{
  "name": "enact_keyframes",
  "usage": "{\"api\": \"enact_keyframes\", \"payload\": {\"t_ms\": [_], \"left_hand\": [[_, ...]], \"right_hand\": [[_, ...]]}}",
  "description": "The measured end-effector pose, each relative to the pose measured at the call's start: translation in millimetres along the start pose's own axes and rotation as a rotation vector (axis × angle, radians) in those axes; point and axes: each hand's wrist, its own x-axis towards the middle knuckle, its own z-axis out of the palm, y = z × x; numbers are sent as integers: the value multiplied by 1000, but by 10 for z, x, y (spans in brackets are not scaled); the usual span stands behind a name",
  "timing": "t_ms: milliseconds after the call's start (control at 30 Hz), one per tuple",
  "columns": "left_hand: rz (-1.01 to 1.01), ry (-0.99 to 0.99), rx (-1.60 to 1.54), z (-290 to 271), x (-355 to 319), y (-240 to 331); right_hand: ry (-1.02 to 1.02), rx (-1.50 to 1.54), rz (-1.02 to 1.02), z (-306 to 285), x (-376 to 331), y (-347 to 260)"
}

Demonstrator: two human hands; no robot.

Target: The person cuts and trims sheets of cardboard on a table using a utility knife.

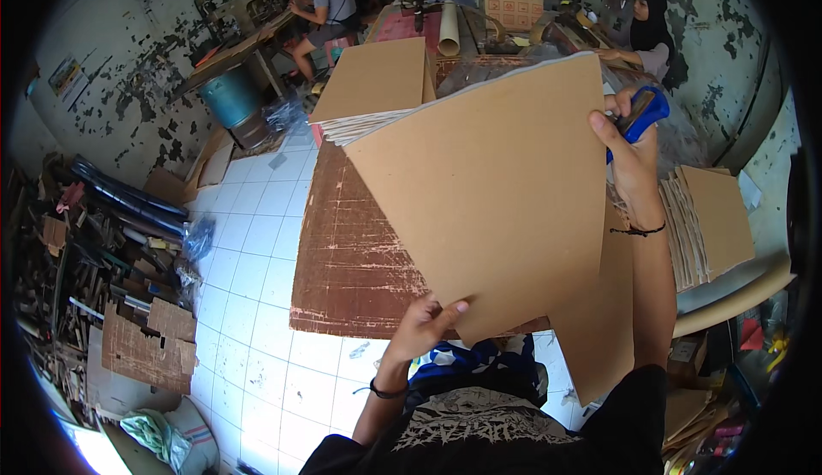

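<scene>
A large brown cardboard sheet (488, 184) is held up at a tilt over the worn red-brown table (342, 252). At its lower left edge my left hand (424, 325) is closed, the thumb on top of the board. My right hand (632, 145) is closed at the sheet's upper right edge, thumb against the board. The same hand also holds a blue-handled utility knife (652, 114); whether its blade is out I cannot tell. A second cardboard piece (599, 321) lies partly under the sheet and juts past the table's near edge.
A stack of cardboard (377, 77) stands at the table's far left. More cardboard (711, 218) leans at the right beside a long tube (736, 295). Scrap (145, 347) is heaped along the left wall. Two people (330, 4) (646, 30) sit farther back.
</scene>
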Motion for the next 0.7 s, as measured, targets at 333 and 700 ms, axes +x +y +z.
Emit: {"api": "enact_keyframes", "payload": {"t_ms": [333,700], "left_hand": [[23,227,166,-83,-189,270],[163,121,-55,-152,-41,559]], "right_hand": [[103,-85,111,-92,161,315],[232,-183,295,-202,153,699]]}}
